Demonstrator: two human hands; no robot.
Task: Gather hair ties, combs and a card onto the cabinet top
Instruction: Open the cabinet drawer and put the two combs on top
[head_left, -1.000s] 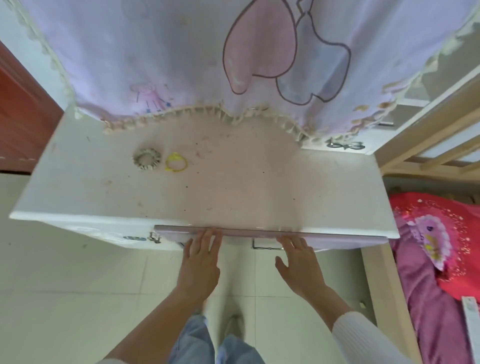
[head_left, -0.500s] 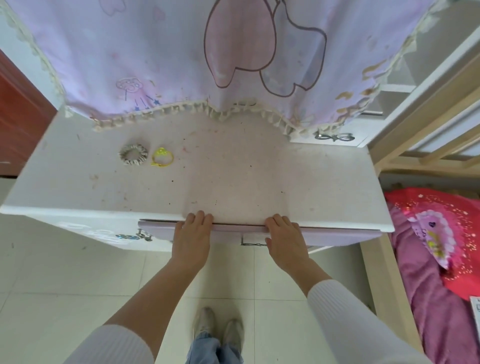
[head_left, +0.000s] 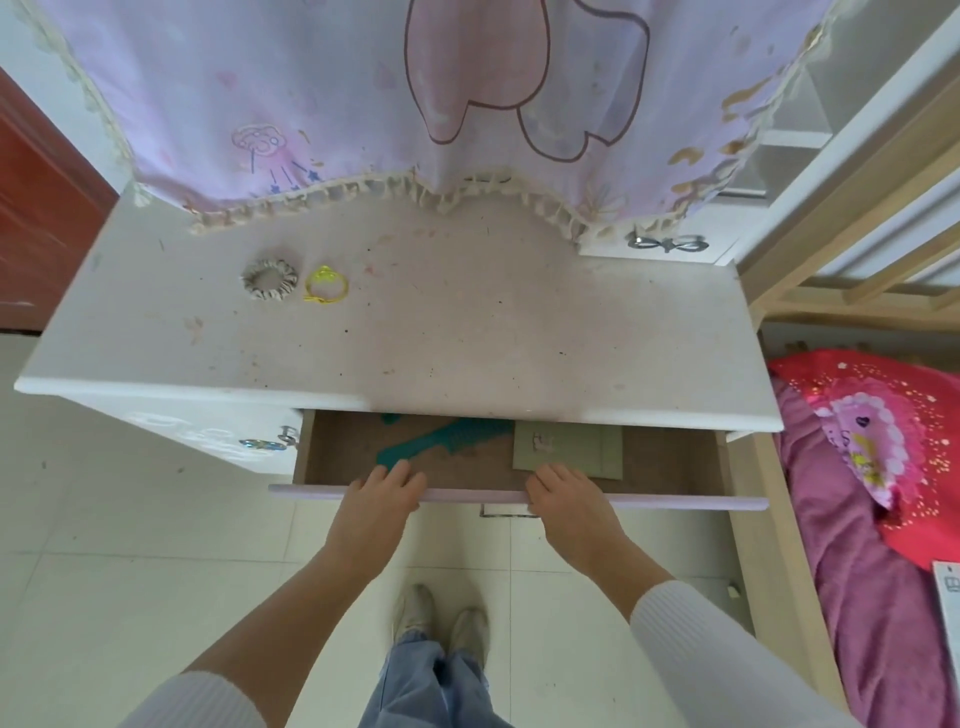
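Hands (head_left: 382, 499) grip open drawer (head_left: 675, 502) below cabinet top (head_left: 467, 332).

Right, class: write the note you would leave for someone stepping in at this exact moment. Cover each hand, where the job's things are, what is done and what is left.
Left hand: hooked over the drawer front, holding nothing else.
Right hand: the same, further right on that front.
Drawer: partly open. Inside lie a teal comb on the left and a greenish card beside it; the back of the drawer is hidden under the cabinet top.
Done: a beige scrunchie and a yellow hair tie sit side by side on the top.
Left: lift out the comb and card, check the hidden part for more, and place everything on top.
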